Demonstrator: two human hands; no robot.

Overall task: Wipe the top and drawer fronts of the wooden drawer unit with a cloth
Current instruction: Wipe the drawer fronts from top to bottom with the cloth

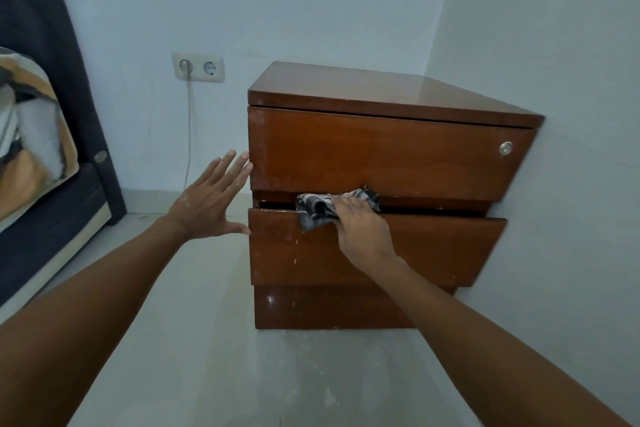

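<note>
A brown wooden drawer unit point(391, 156) stands on the floor in the corner, with two drawer fronts and a plinth below. My right hand point(362, 230) presses a dark patterned cloth point(320, 210) against the top edge of the lower drawer front point(433, 250), by the gap under the upper drawer. My left hand point(211, 199) is flat with fingers spread, its fingertips touching the unit's left edge and holding nothing. The glossy top point(391, 88) carries nothing. A round metal lock point(505, 148) sits at the upper drawer's right end.
White walls close the unit in behind and on the right. A double wall socket point(198, 67) with a white cable hanging down is left of the unit. A bed with a dark frame point(52, 218) and a patterned pillow point(31, 135) stands at far left. The floor point(214, 340) is pale tile.
</note>
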